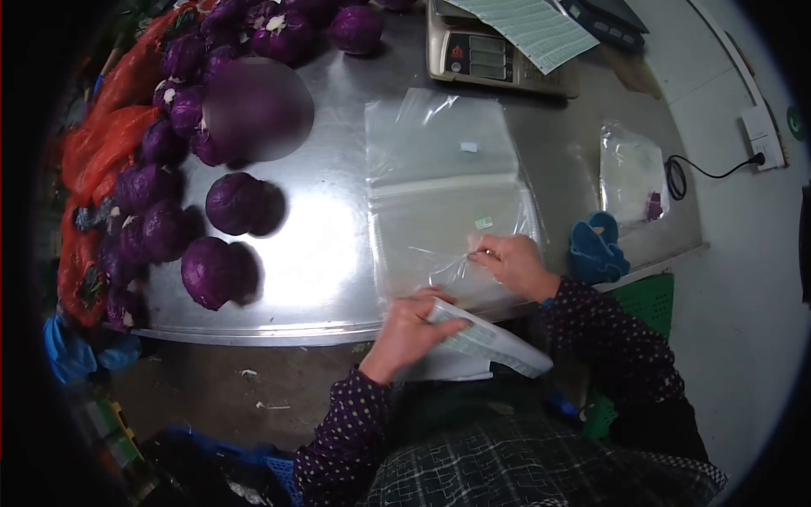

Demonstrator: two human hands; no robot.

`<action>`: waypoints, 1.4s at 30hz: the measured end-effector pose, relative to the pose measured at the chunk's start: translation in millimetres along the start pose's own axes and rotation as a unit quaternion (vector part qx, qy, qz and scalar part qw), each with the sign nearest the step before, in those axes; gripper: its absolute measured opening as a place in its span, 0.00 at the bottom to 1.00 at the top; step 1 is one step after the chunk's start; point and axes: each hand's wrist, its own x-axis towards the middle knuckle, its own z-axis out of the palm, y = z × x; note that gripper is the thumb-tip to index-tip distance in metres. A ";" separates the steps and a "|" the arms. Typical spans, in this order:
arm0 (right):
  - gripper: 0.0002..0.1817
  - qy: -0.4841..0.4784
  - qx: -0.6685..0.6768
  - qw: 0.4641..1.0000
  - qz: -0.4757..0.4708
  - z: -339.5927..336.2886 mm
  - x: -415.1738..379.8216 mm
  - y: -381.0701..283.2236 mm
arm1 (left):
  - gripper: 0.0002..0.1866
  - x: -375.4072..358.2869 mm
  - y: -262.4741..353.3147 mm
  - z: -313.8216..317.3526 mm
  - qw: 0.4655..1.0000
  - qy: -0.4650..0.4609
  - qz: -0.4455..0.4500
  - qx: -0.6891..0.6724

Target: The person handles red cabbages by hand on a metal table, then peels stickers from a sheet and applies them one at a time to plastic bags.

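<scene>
Two hands at the near edge of a metal counter [325,296]. The clear plastic bags [448,211] lie flat in a stack directly before the person, probably so that the film is spread and within reach of both hands. A small green label [483,223] sits on the nearer part of the stack, a small white label [469,147] on the farther part. The right hand [513,262] works just beside the green label: thumb and forefinger press together, apparently pinching a fold of film, since creases run outward from the fingertips. The left hand [407,334] holds a printed sheet [505,345] low over the counter's edge, thumb on top and the other fingers curled behind; this tilt presumably keeps the printed face upward and close to the right hand. Whether the left fingertips also touch the bags cannot be told.

Red cabbages [235,204] occupy the counter's left side, apart from the bags, an arrangement that seems to leave the middle for handwork. The scale [477,63] stands beyond the stack, bearing another printed sheet [541,34]; a blue bundle [596,249] lies near the right wrist.

Pose: the right forearm enters from the lower right, its wrist low over the bags and its fingers pointing left. The left forearm rises from the lower left, the hand angled toward the right.
</scene>
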 end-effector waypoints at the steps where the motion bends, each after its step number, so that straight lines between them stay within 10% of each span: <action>1: 0.12 -0.046 0.031 0.997 0.057 -7.3 2.0 -6.3 | 0.12 -2.2 16.2 1.6 0.999 -0.039 0.024 0.008; 6: 0.17 -0.163 0.061 0.978 0.112 -34.6 25.4 -6.6 | 0.11 15.3 3.2 5.3 0.998 -0.026 -0.047 -0.039; 7: 0.16 -0.112 0.191 0.971 0.092 -44.2 37.2 -2.8 | 0.12 18.0 -9.9 4.5 0.999 0.010 -0.043 -0.020; 8: 0.12 0.067 0.521 0.845 0.101 -45.2 68.3 38.1 | 0.12 19.1 -21.2 4.8 0.998 0.044 -0.042 -0.003; 13: 0.10 0.199 0.320 0.912 0.163 -99.4 65.1 -5.8 | 0.10 19.8 -11.7 -0.7 0.997 0.025 -0.068 0.014; 21: 0.19 0.076 -0.131 0.983 0.100 -39.2 29.1 34.6 | 0.10 20.1 -19.1 -1.1 0.996 0.027 -0.077 -0.029; 24: 0.22 -0.005 -0.153 0.988 -0.015 -20.3 0.7 -5.9 | 0.10 16.6 -16.4 0.5 0.996 0.041 -0.080 -0.026; 32: 0.08 -0.140 0.009 0.990 0.032 -31.9 25.6 12.7 | 0.13 16.0 7.3 6.5 0.993 -0.077 -0.073 -0.053; 34: 0.08 0.095 0.104 0.989 0.045 -79.4 75.5 12.1 | 0.13 22.1 -22.7 2.0 0.999 -0.007 -0.042 -0.012; 39: 0.09 0.100 0.391 0.906 0.130 -82.8 65.2 -5.2 | 0.09 24.1 -8.1 -0.1 0.996 0.003 -0.087 -0.025; 42: 0.16 0.034 0.222 0.958 0.180 -16.5 36.4 11.3 | 0.09 24.9 -13.9 -0.4 0.995 -0.010 -0.086 -0.046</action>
